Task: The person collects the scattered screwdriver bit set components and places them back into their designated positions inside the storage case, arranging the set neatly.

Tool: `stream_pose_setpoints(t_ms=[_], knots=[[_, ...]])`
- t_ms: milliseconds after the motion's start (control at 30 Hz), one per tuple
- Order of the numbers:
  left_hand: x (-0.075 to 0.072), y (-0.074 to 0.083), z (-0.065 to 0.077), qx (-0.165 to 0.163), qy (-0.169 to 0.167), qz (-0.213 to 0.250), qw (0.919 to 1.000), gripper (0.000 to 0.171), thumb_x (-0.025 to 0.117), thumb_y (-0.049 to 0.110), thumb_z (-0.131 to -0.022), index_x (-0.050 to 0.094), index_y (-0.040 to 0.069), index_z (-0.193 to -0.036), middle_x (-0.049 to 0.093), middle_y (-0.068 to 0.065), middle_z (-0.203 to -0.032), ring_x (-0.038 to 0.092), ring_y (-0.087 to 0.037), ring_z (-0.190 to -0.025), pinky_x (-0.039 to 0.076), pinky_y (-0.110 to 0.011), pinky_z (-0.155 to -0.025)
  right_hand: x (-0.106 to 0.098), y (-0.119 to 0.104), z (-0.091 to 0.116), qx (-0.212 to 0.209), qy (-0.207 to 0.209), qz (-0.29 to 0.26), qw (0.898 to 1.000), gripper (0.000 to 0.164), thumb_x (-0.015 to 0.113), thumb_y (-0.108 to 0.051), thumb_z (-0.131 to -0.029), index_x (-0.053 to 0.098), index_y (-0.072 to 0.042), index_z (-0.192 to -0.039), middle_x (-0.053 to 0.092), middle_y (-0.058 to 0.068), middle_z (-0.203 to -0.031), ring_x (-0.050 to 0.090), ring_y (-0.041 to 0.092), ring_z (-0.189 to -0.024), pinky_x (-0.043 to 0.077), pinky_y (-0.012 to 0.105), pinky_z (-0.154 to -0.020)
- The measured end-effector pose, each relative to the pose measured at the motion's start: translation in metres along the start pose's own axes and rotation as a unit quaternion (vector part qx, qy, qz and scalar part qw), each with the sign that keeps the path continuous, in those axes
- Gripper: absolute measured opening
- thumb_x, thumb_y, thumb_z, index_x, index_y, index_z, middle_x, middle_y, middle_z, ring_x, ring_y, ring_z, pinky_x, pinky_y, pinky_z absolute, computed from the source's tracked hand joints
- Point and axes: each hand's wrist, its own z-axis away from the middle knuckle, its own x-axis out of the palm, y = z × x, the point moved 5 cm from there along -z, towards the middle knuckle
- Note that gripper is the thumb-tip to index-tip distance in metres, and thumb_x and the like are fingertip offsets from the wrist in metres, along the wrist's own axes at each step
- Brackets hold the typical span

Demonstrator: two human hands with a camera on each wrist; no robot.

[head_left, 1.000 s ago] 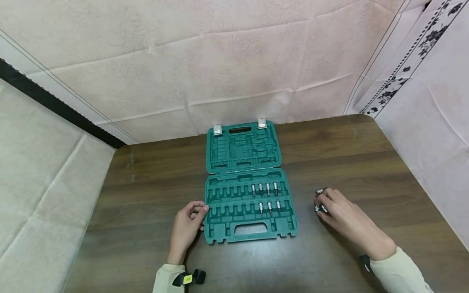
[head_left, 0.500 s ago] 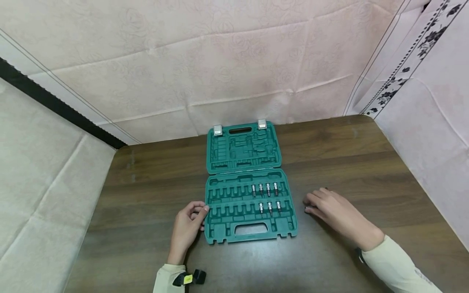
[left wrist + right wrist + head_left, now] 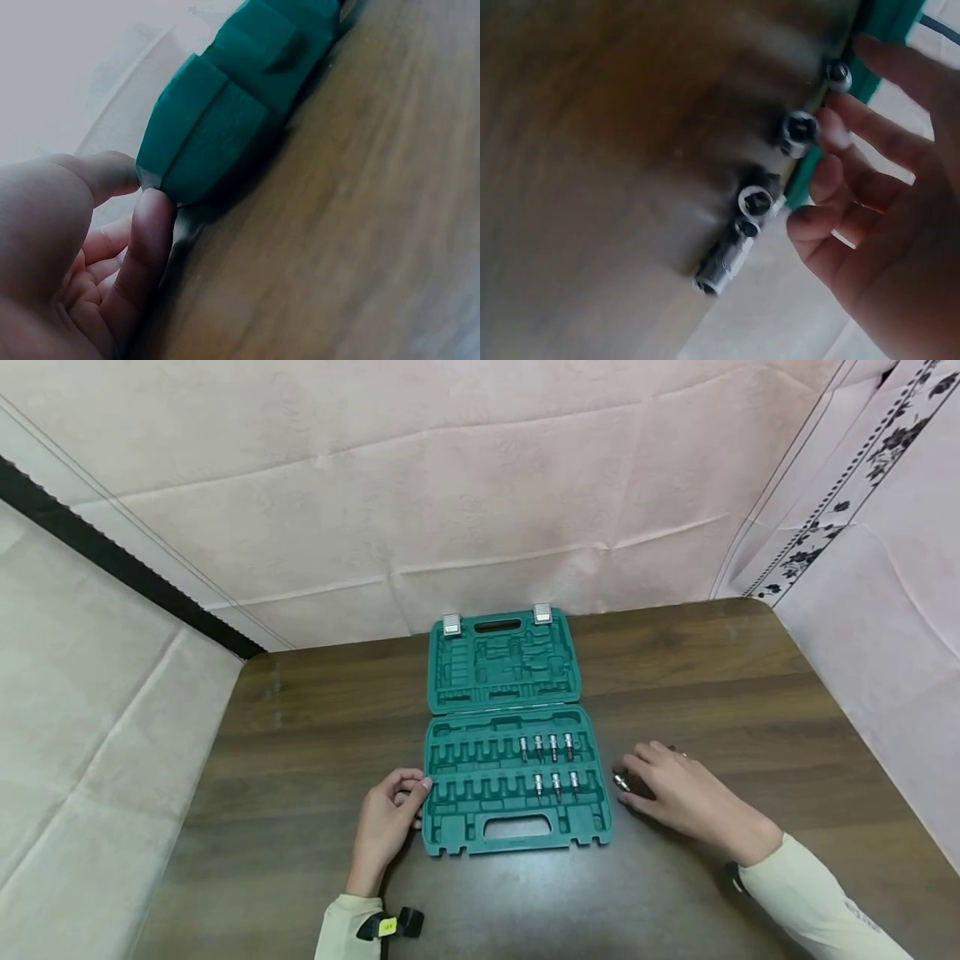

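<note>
A green socket case lies unfolded on the table, several bit sockets standing in two rows at the right of its tray. My left hand pinches the tray's left edge; the left wrist view shows thumb and finger at the case's corner. Right of the case, my right hand is low over the table. Its thumb and index finger pinch a small silver socket. More loose sockets lie beside and under the curled fingers, mostly hidden from the head view.
The case's lid, with two metal latches, reaches toward the cloth-covered wall at the table's back edge. Wood-grain tabletop surrounds the case. A black wrist device is strapped to the left sleeve.
My right hand has moved left toward the case, and a small socket now shows between its thumb and index finger. My left hand keeps its hold on the case edge.
</note>
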Motion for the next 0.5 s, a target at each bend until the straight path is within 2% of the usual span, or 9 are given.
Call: stream_pose_setpoints(t_ms=[100,200,333,500], knots=[[-0.0011,0.0004,-0.0006,0.001,0.004,-0.001,1.0000,0.022,0.073,0.026,-0.103,0.072,0.008,-0.116,0.073,-0.009,-0.094,0.065,-0.017,-0.064,0.060,-0.030,-0.056,-0.0037,0.0012,0.0036,-0.011,-0.014,-0.004,1.000,0.039,0.086,-0.022,-0.089,0.071,-0.011,-0.124,0.061,-0.003,-0.106,0.052,0.012,-0.092,0.054,0.034,-0.072],[-0.0021,0.0006,-0.0002,-0.003,0.006,-0.001,1.0000,0.020,0.072,0.024,-0.103,0.072,0.009,-0.116,0.073,-0.008,-0.099,0.065,-0.018,-0.065,0.060,-0.031,-0.056,-0.0057,0.0012,0.0038,-0.037,-0.024,-0.017,0.999,0.045,0.085,-0.016,-0.089,0.070,-0.013,-0.131,0.062,-0.005,-0.111,0.051,0.010,-0.095,0.053,0.034,-0.076],[-0.0015,-0.0001,0.0009,-0.008,0.002,0.002,1.0000,0.019,0.072,0.023,-0.103,0.072,0.009,-0.117,0.072,-0.009,-0.101,0.065,-0.018,-0.066,0.060,-0.031,-0.057,-0.0039,-0.0017,0.0028,-0.082,-0.042,-0.019,0.996,0.043,0.084,-0.015,-0.090,0.071,-0.015,-0.131,0.064,-0.006,-0.112,0.056,0.012,-0.100,0.057,0.040,-0.082],[0.0003,-0.0012,0.0006,-0.007,-0.001,0.006,1.0000,0.020,0.072,0.024,-0.103,0.072,0.009,-0.117,0.073,-0.008,-0.097,0.065,-0.019,-0.065,0.060,-0.031,-0.057,0.0005,-0.0032,0.0017,-0.094,-0.054,-0.009,0.994,0.037,0.084,-0.021,-0.092,0.073,-0.015,-0.126,0.065,-0.005,-0.110,0.060,0.016,-0.102,0.058,0.048,-0.089]])
